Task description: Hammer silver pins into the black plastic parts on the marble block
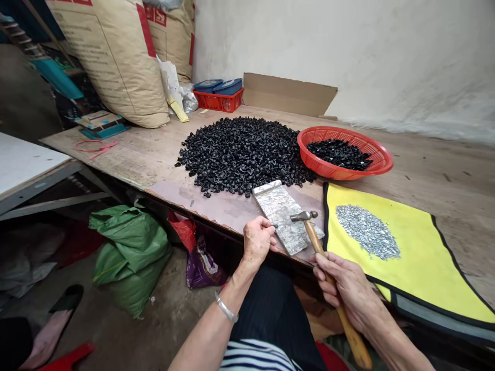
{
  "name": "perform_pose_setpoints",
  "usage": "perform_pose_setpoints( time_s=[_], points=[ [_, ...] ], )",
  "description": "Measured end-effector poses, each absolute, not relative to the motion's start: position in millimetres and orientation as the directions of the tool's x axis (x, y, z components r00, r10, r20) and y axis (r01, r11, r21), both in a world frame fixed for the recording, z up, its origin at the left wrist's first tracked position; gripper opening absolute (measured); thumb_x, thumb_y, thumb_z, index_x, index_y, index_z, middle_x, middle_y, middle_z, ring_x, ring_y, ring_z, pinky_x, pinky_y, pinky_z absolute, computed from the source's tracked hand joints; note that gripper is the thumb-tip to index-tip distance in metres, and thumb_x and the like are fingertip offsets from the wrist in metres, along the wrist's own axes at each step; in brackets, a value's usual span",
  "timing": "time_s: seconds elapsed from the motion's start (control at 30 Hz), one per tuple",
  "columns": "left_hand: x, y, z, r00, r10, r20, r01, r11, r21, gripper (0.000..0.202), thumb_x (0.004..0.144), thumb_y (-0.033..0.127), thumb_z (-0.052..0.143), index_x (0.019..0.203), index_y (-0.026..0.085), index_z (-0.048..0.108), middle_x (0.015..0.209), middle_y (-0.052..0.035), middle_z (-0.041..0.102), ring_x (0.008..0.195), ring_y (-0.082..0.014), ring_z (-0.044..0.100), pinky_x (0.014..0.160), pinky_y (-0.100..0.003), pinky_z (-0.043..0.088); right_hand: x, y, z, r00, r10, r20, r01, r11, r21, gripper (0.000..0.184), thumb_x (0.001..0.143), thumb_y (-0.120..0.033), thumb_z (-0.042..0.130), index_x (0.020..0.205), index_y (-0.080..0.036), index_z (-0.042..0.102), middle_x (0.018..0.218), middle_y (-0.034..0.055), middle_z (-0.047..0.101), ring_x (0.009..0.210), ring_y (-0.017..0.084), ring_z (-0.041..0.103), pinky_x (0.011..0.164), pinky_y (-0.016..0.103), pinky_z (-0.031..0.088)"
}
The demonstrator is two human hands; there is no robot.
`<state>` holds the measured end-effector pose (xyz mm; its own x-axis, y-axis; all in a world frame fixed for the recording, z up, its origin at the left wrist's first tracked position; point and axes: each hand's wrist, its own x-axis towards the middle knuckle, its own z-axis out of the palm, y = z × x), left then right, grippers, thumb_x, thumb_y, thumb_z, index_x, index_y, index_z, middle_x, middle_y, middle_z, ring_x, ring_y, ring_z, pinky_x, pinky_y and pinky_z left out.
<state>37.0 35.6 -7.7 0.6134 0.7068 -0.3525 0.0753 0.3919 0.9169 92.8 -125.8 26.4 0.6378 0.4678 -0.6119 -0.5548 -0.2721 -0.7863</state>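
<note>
My right hand [340,283] is wrapped round the wooden handle of a ball-peen hammer [315,234], its steel head above a worn metal plate [284,214]. My left hand [260,238] is closed in a pinch at the plate's left edge, with a small dark piece [275,225] showing at its fingertips. Beyond the plate spreads a big heap of small black plastic parts [243,152]. Right of the plate, a pile of small silvery metal pieces [367,232] lies on a yellow cloth [421,257] with black edging.
A red plastic basket [346,173] holding more black parts stands right of the heap. Large paper sacks [116,67] and a red crate [219,102] with blue-lidded boxes are at the back left. Below the table edge sits a green sack [129,252]. Another person's foot [48,335] shows lower left.
</note>
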Motion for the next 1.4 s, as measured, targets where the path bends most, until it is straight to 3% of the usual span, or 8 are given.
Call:
perform_pose_setpoints(
  time_s=[0.1,0.2,0.47,0.83,1.03,1.13,1.3,1.4],
  points=[
    [37,35,-6,0.609,0.713,-0.349,0.07,0.389,0.918,0.01,0.061,0.014,0.059,0.061,0.016,0.049,0.033,0.0073,0.046,0.026,-0.0082,0.045,0.029,-0.017,0.04,91,-127,34,0.795,0.484,-0.366,-0.17,-0.402,-0.9,0.031,0.067,-0.048,0.064,0.074,-0.018,0.057,0.048,-0.0059,0.043,0.037,0.005,0.032,0.035,0.019,0.025],
    [36,35,-5,0.61,0.712,-0.348,0.076,0.384,0.92,0.01,0.062,0.012,0.057,0.059,0.016,0.049,0.033,0.0075,0.045,0.026,-0.0081,0.044,0.029,-0.017,0.04,89,-126,37,0.852,0.517,-0.082,0.22,-0.496,-0.84,0.033,0.068,-0.046,0.06,0.089,-0.02,0.064,0.051,-0.0025,0.052,0.044,0.011,0.044,0.044,0.024,0.036],
    [35,34,-4,0.6,0.722,-0.346,0.094,0.366,0.926,0.012,0.064,0.007,0.052,0.058,0.017,0.049,0.033,0.0079,0.043,0.026,-0.0092,0.045,0.028,-0.018,0.04,77,-119,18,0.757,0.627,0.186,0.599,-0.553,-0.579,0.042,0.084,-0.04,0.044,0.117,-0.019,0.06,0.099,0.0096,0.068,0.084,0.023,0.065,0.072,0.031,0.048],
    [36,35,-6,0.603,0.718,-0.348,0.101,0.365,0.926,0.012,0.066,0.007,0.05,0.06,0.017,0.049,0.033,0.0086,0.042,0.027,-0.0098,0.045,0.028,-0.018,0.04,75,-118,30,0.692,0.619,0.373,0.722,-0.608,-0.331,0.041,0.088,-0.038,0.041,0.117,-0.016,0.059,0.1,0.01,0.07,0.08,0.022,0.068,0.066,0.028,0.052],
    [36,35,-4,0.596,0.723,-0.35,0.103,0.363,0.926,0.014,0.066,0.006,0.05,0.058,0.017,0.048,0.033,0.0089,0.042,0.026,-0.0099,0.045,0.027,-0.019,0.04,69,-113,27,0.579,0.682,0.446,0.789,-0.607,-0.095,0.036,0.09,-0.029,0.038,0.112,-0.014,0.063,0.087,0.0076,0.072,0.059,0.018,0.067,0.047,0.024,0.047],
    [36,35,-4,0.595,0.72,-0.357,0.102,0.373,0.922,0.014,0.066,0.006,0.05,0.058,0.017,0.048,0.033,0.0087,0.042,0.026,-0.0098,0.045,0.027,-0.019,0.04,69,-115,32,0.579,0.669,0.465,0.781,-0.619,-0.083,0.035,0.09,-0.028,0.039,0.111,-0.015,0.064,0.086,0.0069,0.072,0.054,0.017,0.066,0.043,0.024,0.046],
    [37,34,-4,0.584,0.723,-0.369,0.095,0.391,0.915,0.014,0.066,0.007,0.051,0.058,0.017,0.048,0.032,0.009,0.041,0.026,-0.0092,0.043,0.028,-0.019,0.041,69,-116,39,0.551,0.565,0.614,0.796,-0.578,-0.182,0.036,0.088,-0.027,0.046,0.121,-0.016,0.057,0.105,0.0085,0.068,0.079,0.018,0.068,0.066,0.023,0.052],
    [36,34,-3,0.58,0.729,-0.362,0.089,0.386,0.918,0.014,0.065,0.006,0.051,0.057,0.017,0.048,0.032,0.0088,0.042,0.026,-0.0094,0.044,0.028,-0.02,0.042,66,-112,30,0.503,0.629,0.593,0.798,-0.601,-0.041,0.033,0.087,-0.024,0.046,0.116,-0.014,0.06,0.086,0.0079,0.072,0.054,0.015,0.064,0.048,0.023,0.046]
  ],
)
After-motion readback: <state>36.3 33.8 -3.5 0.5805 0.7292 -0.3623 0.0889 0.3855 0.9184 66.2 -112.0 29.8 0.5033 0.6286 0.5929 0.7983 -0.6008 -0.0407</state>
